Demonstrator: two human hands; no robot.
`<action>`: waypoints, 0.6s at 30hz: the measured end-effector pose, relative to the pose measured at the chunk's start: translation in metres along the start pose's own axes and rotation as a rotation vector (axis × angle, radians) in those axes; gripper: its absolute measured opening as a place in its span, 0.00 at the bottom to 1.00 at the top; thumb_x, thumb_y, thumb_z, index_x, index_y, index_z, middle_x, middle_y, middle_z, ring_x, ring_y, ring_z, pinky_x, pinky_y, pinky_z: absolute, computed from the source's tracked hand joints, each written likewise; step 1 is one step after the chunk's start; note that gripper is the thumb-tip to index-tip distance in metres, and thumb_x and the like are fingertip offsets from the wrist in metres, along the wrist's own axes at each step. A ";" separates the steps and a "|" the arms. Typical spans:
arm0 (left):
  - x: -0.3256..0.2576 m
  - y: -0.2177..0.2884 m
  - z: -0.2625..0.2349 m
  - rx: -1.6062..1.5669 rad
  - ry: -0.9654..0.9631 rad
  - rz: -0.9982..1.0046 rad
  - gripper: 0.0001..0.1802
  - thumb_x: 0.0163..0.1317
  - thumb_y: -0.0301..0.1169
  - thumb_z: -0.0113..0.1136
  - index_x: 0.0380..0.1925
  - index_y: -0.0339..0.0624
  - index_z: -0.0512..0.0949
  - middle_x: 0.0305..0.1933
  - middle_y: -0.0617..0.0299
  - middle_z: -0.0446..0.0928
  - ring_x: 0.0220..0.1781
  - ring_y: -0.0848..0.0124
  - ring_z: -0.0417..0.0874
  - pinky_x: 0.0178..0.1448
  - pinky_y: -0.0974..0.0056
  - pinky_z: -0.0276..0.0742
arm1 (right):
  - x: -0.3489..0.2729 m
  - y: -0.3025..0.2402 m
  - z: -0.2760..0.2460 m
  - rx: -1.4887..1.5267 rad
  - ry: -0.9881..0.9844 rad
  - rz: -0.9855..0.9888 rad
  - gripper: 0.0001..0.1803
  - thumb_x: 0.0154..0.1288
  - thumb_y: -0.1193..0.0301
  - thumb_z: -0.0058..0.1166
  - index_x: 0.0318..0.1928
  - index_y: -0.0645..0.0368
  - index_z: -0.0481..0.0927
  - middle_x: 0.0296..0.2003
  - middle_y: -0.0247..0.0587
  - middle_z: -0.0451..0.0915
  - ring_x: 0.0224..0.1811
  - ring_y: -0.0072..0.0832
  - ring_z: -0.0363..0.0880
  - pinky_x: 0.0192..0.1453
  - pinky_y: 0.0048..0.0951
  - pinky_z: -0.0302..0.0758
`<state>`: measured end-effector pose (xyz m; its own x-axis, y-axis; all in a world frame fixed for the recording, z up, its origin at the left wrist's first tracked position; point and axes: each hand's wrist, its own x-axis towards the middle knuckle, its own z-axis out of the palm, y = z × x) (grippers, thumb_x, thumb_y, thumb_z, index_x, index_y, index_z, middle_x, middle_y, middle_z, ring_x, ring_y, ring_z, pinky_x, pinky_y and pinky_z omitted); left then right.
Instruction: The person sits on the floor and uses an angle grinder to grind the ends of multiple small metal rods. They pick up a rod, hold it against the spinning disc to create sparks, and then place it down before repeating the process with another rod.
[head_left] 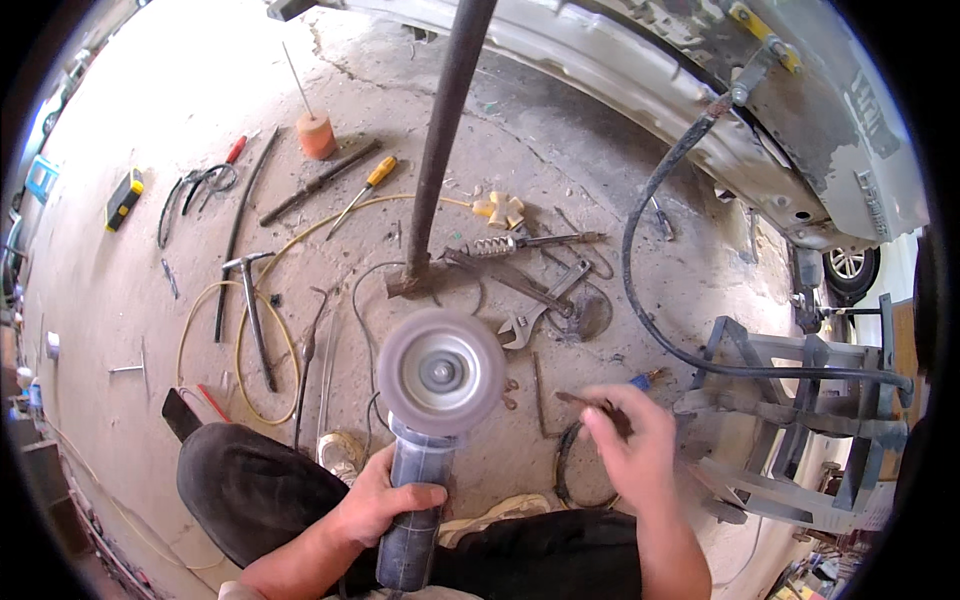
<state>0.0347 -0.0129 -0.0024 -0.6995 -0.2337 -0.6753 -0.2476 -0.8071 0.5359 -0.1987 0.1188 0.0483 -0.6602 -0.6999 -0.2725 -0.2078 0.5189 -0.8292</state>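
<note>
Fingers of the left hand [385,503] wrap fully round the grey body of an angle grinder [425,440], holding it upright so its round disc [440,370] faces up toward the camera, above the person's dark-trousered knee [250,490]. The right hand [630,445] hovers just right of the disc, thumb and fingers pinched on a thin dark metal piece [590,402]; it is blurred, so what the piece is cannot be told. Held this way, the disc's face and centre nut lie open to that hand.

Beyond the hands, tools lie scattered on a dusty concrete floor [150,300]: an adjustable wrench [525,325] just past the disc, a hammer [250,310], a yellow-handled screwdriver [365,190], a looped yellow cable [215,350] and an orange block [316,135] with a rod standing in it. A rusty upright pole [440,140] rises from the floor ahead. At far right stands a grey metal frame [800,420], with a black hose [650,250] running up to a sanded car body [800,130].
</note>
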 end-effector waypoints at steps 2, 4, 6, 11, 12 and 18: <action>-0.005 0.005 -0.007 -0.044 0.030 0.054 0.28 0.44 0.31 0.64 0.47 0.30 0.69 0.33 0.54 0.77 0.29 0.63 0.81 0.35 0.59 0.81 | 0.023 0.026 0.012 -0.064 -0.094 0.006 0.10 0.61 0.75 0.56 0.43 0.67 0.80 0.30 0.45 0.83 0.34 0.29 0.84 0.39 0.27 0.76; -0.012 0.018 -0.010 -0.114 0.024 0.079 0.24 0.47 0.32 0.65 0.43 0.31 0.73 0.33 0.55 0.78 0.31 0.67 0.80 0.37 0.63 0.77 | 0.050 0.064 0.029 -0.130 -0.185 -0.046 0.10 0.63 0.74 0.54 0.43 0.67 0.80 0.32 0.48 0.83 0.36 0.34 0.84 0.43 0.30 0.77; -0.018 0.019 -0.019 -0.127 0.093 0.123 0.23 0.47 0.34 0.64 0.42 0.31 0.73 0.33 0.55 0.78 0.31 0.66 0.81 0.37 0.63 0.78 | 0.076 0.072 0.053 -0.262 -0.222 0.058 0.10 0.62 0.73 0.54 0.42 0.64 0.80 0.33 0.51 0.83 0.39 0.41 0.83 0.45 0.34 0.76; -0.028 0.013 -0.040 -0.236 0.249 0.166 0.21 0.48 0.35 0.62 0.40 0.34 0.73 0.33 0.54 0.78 0.31 0.66 0.81 0.36 0.63 0.78 | 0.141 0.153 0.132 -0.399 -0.264 -0.266 0.09 0.60 0.71 0.55 0.41 0.59 0.81 0.31 0.47 0.83 0.36 0.39 0.84 0.42 0.36 0.77; -0.030 0.013 -0.044 -0.269 0.268 0.173 0.22 0.48 0.35 0.62 0.41 0.35 0.72 0.33 0.54 0.78 0.31 0.66 0.80 0.35 0.62 0.79 | 0.144 0.155 0.145 -0.400 -0.277 -0.267 0.09 0.60 0.71 0.55 0.40 0.58 0.81 0.32 0.48 0.83 0.37 0.41 0.83 0.42 0.38 0.77; -0.036 0.012 -0.058 -0.364 0.298 0.193 0.23 0.49 0.35 0.62 0.42 0.33 0.71 0.33 0.54 0.76 0.31 0.65 0.80 0.34 0.60 0.81 | 0.152 0.167 0.200 -0.594 -0.092 -0.340 0.07 0.57 0.68 0.59 0.35 0.54 0.81 0.39 0.45 0.81 0.39 0.46 0.80 0.43 0.45 0.76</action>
<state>0.0958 -0.0454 -0.0006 -0.4747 -0.4989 -0.7251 0.1541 -0.8582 0.4896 -0.1892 0.0012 -0.2296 -0.4296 -0.8967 -0.1069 -0.7699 0.4255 -0.4756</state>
